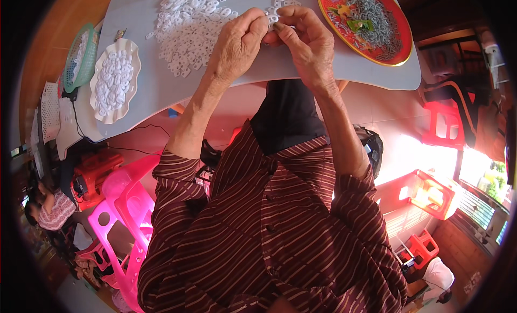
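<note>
Over the grey table (161, 105), my left hand (235, 46) and my right hand (309, 43) meet, fingertips pinched together. Between them shows a small white plastic piece (273, 18), partly covered by my fingers. Thumb and index finger of each hand are closed at it. Left of my hands spreads a loose heap of small white plastic pieces (188, 41), with a smaller group behind my fingertips. A round red tray (401, 25) with a yellow rim and floral pattern lies to the right, bearing many small grey metal-looking parts (371, 22).
At the table's left stand a white wavy-edged dish (134, 78) of white oval pieces and a green basket (81, 73). A dark cable (132, 150) hangs below. A pink chair (121, 205) and red stools (431, 194) stand around. Other people (56, 210) are at the lower left and lower right.
</note>
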### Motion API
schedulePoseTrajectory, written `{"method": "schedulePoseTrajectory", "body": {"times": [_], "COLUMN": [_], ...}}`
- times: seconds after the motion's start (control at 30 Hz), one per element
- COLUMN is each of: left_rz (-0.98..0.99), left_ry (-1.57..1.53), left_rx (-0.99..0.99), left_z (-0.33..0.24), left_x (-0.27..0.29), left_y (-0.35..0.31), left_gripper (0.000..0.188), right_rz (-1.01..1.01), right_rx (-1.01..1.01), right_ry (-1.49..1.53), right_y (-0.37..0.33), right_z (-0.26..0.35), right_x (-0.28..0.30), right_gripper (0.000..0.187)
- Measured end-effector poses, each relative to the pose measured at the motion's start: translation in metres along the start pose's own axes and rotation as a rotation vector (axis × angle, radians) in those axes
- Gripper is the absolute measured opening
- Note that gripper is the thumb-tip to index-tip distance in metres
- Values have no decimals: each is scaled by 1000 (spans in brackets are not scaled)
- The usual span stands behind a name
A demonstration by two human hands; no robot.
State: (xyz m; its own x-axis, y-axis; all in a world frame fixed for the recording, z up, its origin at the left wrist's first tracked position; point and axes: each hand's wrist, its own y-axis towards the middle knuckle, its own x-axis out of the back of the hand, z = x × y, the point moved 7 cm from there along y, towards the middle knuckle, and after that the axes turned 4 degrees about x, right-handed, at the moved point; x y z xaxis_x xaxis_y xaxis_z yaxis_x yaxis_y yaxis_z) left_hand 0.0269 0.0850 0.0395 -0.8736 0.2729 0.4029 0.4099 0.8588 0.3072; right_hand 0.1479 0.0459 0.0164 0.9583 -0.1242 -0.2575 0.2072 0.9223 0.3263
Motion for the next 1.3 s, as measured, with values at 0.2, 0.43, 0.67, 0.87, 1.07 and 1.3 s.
{"method": "schedulePoseTrajectory", "body": {"times": [0.2, 0.43, 0.67, 0.87, 1.07, 1.3], "left_rz": [19, 10, 43, 124, 42, 97], "left_ry": [45, 128, 34, 313, -52, -132], "left_rx": [7, -215, -57, -194, 19, 51], "left_z": [1, 1, 9, 11, 5, 9], "left_x": [4, 1, -3, -5, -2, -3], "left_y": [2, -4, -7, -10, -11, -10], "left_gripper": [15, 15, 17, 18, 18, 18], "right_rz": [76, 120, 86, 123, 116, 103], "right_rx": [-1, 52, 56, 53, 112, 180], "right_ry": [39, -177, -237, -305, -319, -399], "right_y": [-2, -3, -7, -6, -9, -12], "right_z": [-2, -6, 2, 1, 5, 14], "right_x": [-9, -9, -11, -12, -12, -14], "right_gripper": [34, 30, 21, 20, 17, 15]}}
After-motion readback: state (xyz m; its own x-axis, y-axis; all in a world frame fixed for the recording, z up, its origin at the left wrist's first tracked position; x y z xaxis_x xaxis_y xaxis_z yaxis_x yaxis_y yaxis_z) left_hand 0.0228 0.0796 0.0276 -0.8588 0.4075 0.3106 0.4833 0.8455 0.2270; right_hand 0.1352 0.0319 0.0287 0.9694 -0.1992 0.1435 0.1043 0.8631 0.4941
